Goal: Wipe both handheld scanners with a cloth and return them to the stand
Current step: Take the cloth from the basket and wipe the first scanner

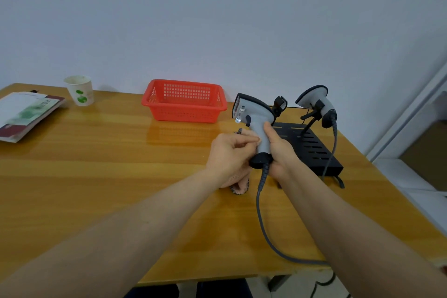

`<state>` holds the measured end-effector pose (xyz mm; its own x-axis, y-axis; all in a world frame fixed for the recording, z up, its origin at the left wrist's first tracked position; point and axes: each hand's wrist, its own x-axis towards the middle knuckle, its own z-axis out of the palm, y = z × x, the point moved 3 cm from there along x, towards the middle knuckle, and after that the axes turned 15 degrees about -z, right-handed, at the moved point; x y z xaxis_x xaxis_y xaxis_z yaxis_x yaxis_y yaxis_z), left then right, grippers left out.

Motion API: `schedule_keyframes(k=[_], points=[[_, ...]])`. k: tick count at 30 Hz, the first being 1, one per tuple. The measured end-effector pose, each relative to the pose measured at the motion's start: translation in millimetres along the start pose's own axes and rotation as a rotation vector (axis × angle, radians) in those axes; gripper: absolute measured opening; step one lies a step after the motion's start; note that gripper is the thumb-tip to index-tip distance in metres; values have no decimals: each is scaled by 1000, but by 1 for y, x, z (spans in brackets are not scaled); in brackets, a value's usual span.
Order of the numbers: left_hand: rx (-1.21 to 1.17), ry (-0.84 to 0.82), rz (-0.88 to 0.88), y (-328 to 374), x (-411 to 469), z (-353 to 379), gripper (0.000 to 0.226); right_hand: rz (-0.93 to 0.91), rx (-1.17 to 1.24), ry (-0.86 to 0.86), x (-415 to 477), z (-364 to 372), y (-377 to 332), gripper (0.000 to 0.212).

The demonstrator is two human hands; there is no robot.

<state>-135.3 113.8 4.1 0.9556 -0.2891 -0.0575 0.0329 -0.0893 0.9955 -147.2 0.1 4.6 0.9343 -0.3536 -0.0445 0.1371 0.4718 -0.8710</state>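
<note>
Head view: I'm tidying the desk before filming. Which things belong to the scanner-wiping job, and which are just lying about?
Job: held scanner, gripped by the right hand; cloth, in the left hand; second scanner, on the stand.
Lying about: red basket, paper cup, booklets.

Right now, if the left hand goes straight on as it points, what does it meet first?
The grey handheld scanner in the right hand; the left hand, holding a pink cloth, seems to touch it.
</note>
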Motion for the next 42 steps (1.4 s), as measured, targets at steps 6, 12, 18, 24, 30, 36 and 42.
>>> schedule_keyframes(k=[6,12,18,24,30,36,42], points=[[83,-112,-30,3,-2,3,20,-47,-122,142,7,-10,-6,36],[125,-170,-37,3,-4,0,20,-51,-175,176,10,-14,-2,35],[75,-171,-137,0,-2,-3,15,-141,-183,216,12,-15,-4,35],[151,-95,-95,1,-3,-8,12,-383,-539,88,9,-5,-12,45],[183,-42,-40,0,-7,-10,13,-381,-632,121,10,-6,-11,46],[419,-133,-212,14,-1,-24,34,-348,-671,146,10,-4,-13,45],[25,-31,-365,28,8,-19,15,-325,-724,33,7,16,-4,40]])
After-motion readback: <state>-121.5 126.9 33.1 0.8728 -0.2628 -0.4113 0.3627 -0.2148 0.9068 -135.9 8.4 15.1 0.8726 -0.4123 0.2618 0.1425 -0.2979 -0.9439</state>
